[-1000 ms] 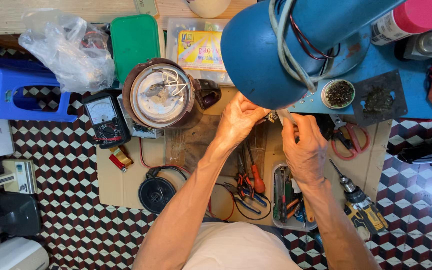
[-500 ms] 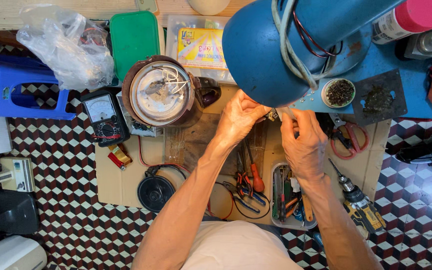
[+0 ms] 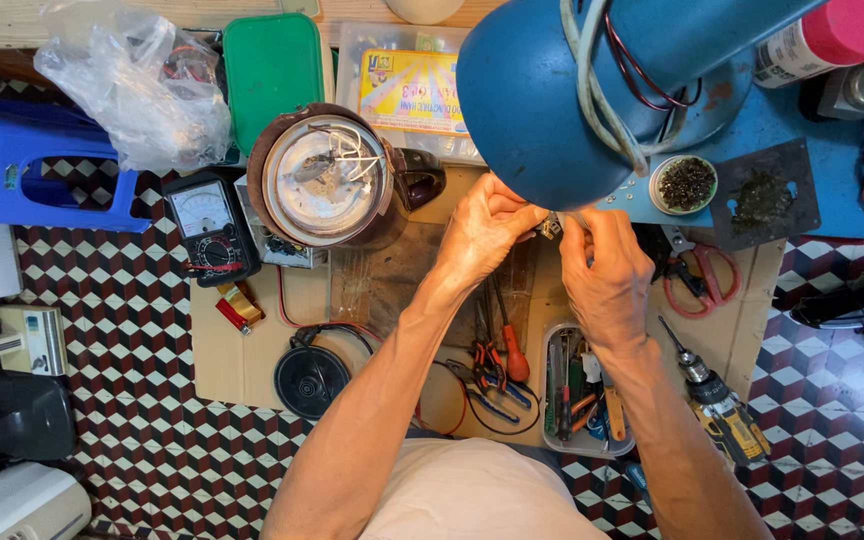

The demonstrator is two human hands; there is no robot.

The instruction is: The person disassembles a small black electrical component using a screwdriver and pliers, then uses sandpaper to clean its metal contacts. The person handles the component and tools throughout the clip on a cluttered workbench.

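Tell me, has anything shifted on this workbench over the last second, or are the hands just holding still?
Almost nothing moved. The left hand and right hand stay pinched together on a small metal part under the blue lamp shade, with only slight finger adjustments. Nothing was picked up or let go. The opened kettle, the multimeter and the tool tray lie where they were.

Tiled floor [image 3: 132,420], cardboard sheet [image 3: 237,360], multimeter [image 3: 210,228]
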